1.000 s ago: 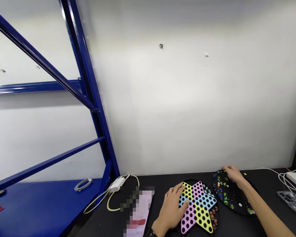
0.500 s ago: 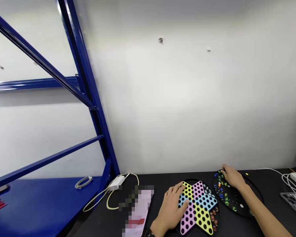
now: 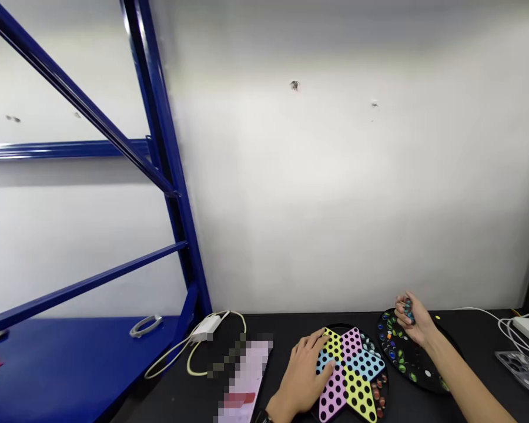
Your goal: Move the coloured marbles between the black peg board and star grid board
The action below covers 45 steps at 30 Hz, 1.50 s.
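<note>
A round board with a yellow, pink and blue star full of black holes [image 3: 350,376] lies on the black table. My left hand [image 3: 304,373] rests flat on the star's left side, fingers stretched out. To the right stands a black round tray [image 3: 408,361] with several coloured marbles in it. My right hand [image 3: 409,320] is lifted a little above the tray's far edge, palm turned up, fingers curled round some marbles [image 3: 408,310].
A white charger with a cream cable [image 3: 205,335] lies at the table's back left. A blurred pink packet [image 3: 247,382] lies left of the board. Blue shelving [image 3: 158,164] stands at the left. White cables and a clear plate [image 3: 520,358] sit at the right edge.
My right hand has risen from the marble tray and turned palm up, closed round marbles. My left hand has stayed on the star board.
</note>
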Each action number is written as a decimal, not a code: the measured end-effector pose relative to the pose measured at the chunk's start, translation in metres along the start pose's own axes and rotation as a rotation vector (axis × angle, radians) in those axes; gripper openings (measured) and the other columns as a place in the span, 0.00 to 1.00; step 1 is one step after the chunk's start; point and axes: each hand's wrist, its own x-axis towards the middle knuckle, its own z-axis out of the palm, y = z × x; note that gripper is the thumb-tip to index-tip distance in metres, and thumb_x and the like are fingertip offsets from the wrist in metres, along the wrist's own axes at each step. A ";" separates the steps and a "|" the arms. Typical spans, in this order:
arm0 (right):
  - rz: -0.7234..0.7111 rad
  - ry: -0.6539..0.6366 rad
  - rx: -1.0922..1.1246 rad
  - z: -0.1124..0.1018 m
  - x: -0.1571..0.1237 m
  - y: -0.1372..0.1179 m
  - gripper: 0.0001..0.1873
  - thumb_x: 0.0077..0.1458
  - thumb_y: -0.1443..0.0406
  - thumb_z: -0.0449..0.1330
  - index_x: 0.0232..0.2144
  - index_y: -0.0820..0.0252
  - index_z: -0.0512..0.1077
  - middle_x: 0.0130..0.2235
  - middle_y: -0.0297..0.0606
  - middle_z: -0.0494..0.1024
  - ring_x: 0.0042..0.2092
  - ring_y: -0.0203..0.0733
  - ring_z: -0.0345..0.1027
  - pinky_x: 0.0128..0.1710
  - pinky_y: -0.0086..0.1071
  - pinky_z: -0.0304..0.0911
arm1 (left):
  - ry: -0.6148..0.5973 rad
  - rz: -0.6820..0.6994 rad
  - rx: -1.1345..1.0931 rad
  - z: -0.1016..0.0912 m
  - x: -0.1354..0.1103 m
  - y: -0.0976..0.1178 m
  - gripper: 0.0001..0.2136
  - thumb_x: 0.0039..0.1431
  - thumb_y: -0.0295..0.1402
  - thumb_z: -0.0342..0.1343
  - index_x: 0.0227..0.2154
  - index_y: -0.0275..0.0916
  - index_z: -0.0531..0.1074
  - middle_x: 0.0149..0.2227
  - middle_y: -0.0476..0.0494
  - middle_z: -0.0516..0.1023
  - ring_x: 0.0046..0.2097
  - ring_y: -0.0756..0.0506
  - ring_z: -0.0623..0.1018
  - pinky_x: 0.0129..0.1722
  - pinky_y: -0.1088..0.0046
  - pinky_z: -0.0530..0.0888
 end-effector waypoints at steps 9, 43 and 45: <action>-0.370 -0.205 -0.865 0.108 -0.086 0.060 0.27 0.61 0.49 0.50 0.17 0.56 0.52 0.17 0.27 0.56 0.20 0.31 0.49 0.21 0.28 0.45 | 0.006 0.012 0.024 0.002 -0.001 0.005 0.25 0.63 0.46 0.48 0.61 0.45 0.62 0.66 0.45 0.60 0.62 0.38 0.63 0.61 0.56 0.61; -0.413 -0.181 -1.503 0.002 -0.061 0.034 0.08 0.52 0.67 0.54 0.34 0.53 0.70 0.36 0.35 0.75 0.40 0.43 0.69 0.41 0.33 0.61 | -0.014 -0.007 -0.002 0.002 0.000 0.000 0.25 0.64 0.48 0.46 0.61 0.47 0.61 0.66 0.47 0.59 0.63 0.38 0.62 0.62 0.56 0.60; -0.380 -0.211 -1.503 -0.003 -0.062 0.036 0.08 0.50 0.69 0.54 0.33 0.54 0.71 0.35 0.35 0.75 0.40 0.43 0.69 0.40 0.34 0.61 | -0.011 -0.004 -0.008 0.001 0.000 0.000 0.25 0.64 0.48 0.46 0.62 0.47 0.61 0.66 0.47 0.59 0.63 0.38 0.62 0.62 0.56 0.60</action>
